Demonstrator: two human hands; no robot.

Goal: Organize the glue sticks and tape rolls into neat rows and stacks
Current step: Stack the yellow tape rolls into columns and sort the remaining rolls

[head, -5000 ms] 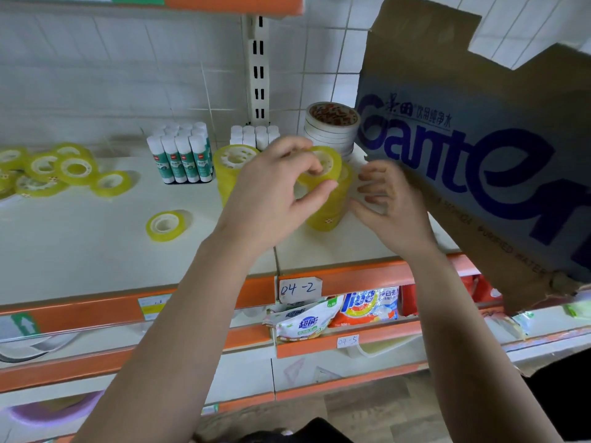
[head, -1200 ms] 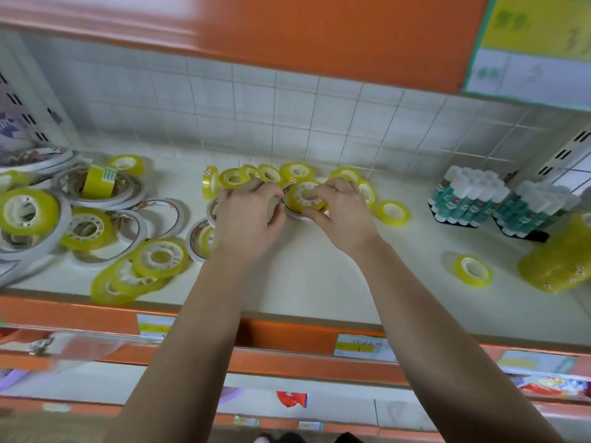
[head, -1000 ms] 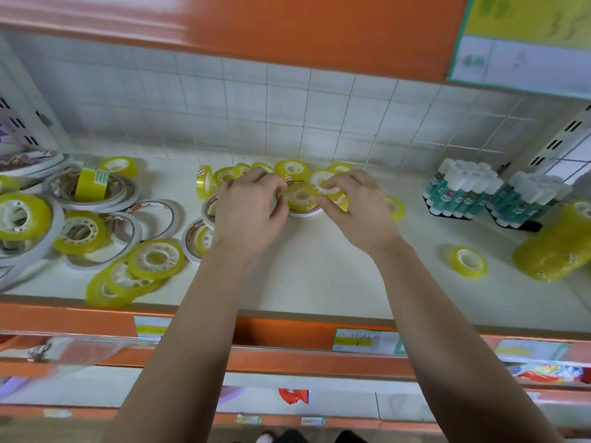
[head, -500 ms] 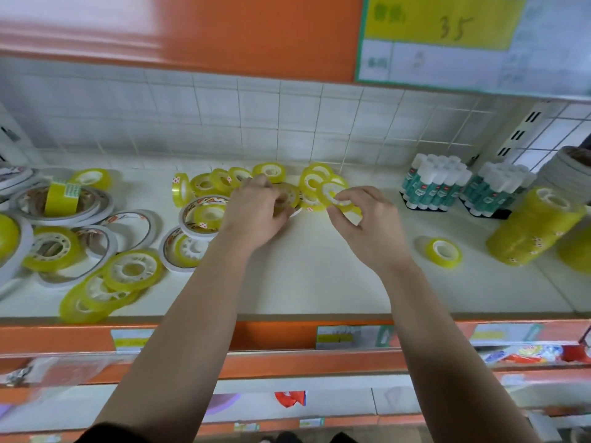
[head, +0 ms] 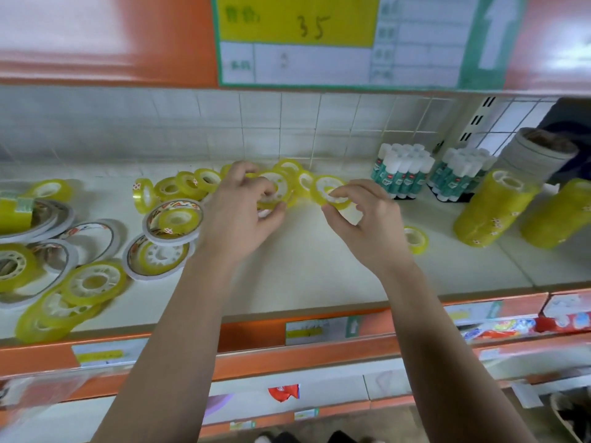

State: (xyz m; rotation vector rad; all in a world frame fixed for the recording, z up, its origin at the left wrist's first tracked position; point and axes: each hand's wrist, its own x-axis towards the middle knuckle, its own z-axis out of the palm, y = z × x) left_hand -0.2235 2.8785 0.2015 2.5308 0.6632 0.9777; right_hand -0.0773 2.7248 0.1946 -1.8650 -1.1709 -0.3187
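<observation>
Yellow rolls (head: 92, 281) lie loose on the shelf (head: 303, 266), mostly left of the hands. A roll (head: 331, 191) is pinched, tilted, between thumb and curled fingers of the right hand (head: 367, 225). A second roll (head: 276, 187) is gripped by the left hand (head: 240, 215) at the back heap. The upright stacks (head: 492, 209) stand well to the right, nearer the right hand, beside the glue sticks (head: 401, 172). On the sign (head: 297, 55) "35" can be read; the rest is blurred.
</observation>
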